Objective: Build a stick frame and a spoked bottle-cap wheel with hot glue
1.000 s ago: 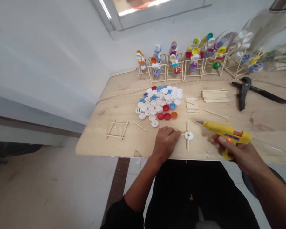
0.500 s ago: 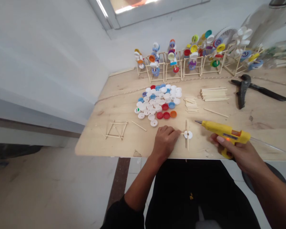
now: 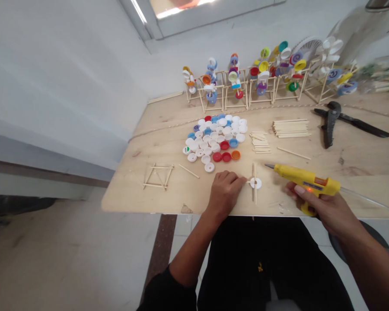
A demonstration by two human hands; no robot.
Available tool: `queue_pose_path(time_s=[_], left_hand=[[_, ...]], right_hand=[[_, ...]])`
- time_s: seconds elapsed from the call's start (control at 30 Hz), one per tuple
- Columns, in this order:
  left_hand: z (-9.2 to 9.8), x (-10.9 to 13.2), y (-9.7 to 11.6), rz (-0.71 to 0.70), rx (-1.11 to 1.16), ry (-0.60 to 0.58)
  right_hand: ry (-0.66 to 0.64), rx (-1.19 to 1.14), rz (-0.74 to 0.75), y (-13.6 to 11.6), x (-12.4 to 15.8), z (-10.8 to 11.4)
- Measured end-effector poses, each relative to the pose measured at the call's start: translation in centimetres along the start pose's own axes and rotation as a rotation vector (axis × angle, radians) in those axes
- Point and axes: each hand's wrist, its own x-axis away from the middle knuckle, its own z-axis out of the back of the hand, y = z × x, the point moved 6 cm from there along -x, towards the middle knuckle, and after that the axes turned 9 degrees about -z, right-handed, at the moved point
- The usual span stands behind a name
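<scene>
My left hand (image 3: 226, 190) rests on the table near its front edge, fingertips pinching the end of a short wooden stick (image 3: 249, 181). That stick meets a white disc (image 3: 258, 185), across which other sticks lie in a line running away from me. To the right, my right hand (image 3: 314, 201) is wrapped around the handle of a yellow glue gun (image 3: 298, 175). Its nozzle points left, a little above and apart from the disc, and a small red light glows on its side. A clear glue stick (image 3: 369, 197) trails from the back of the gun.
Bottle caps (image 3: 214, 138) lie in a cluster beyond my left hand. Stick piles (image 3: 291, 128) and black cutters (image 3: 332, 123) are at right. A square stick frame (image 3: 158, 177) lies at left. Stick stands with coloured caps (image 3: 235, 86) line the wall.
</scene>
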Motion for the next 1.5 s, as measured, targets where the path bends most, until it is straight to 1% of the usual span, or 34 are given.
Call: queue_pose_path(time_s=[0.37, 0.47, 0.6, 0.7, 0.87, 0.97, 1.07, 1.17, 1.3, 1.5], left_hand=[[0.1, 0.0, 0.0, -0.015, 0.000, 0.018], [0.2, 0.0, 0.0, -0.005, 0.011, 0.004], [0.4, 0.1, 0.3, 0.011, 0.024, 0.019], [0.5, -0.1, 0.7, -0.009, 0.046, 0.031], [0.2, -0.6, 0.8, -0.057, 0.078, 0.036], [0.0, -0.6, 0.6, -0.066, 0.092, 0.026], [0.0, -0.6, 0.5, -0.058, 0.103, 0.029], [0.1, -0.6, 0.6, -0.064, 0.113, 0.044], [0.1, -0.7, 0.6, -0.089, 0.121, 0.073], [-0.1, -0.6, 0.5, -0.103, 0.128, 0.075]], right_hand=[[-0.005, 0.009, 0.009, 0.0, 0.0, -0.1], [0.001, 0.010, 0.002, 0.0, 0.1, -0.1], [-0.001, 0.015, -0.007, 0.0, 0.1, -0.2], [-0.007, 0.022, 0.004, 0.0, 0.1, -0.2], [0.027, 0.072, 0.015, -0.5, 0.4, -0.3], [0.034, 0.047, 0.003, -1.0, 0.7, -1.0], [0.025, 0.003, -0.013, -1.5, 0.9, -2.2], [-0.021, 0.030, -0.026, -1.8, 0.9, -3.8], [-0.089, 0.055, 0.027, -2.2, 0.9, -5.6], [-0.098, 0.121, -0.001, -1.9, 0.5, -6.1]])
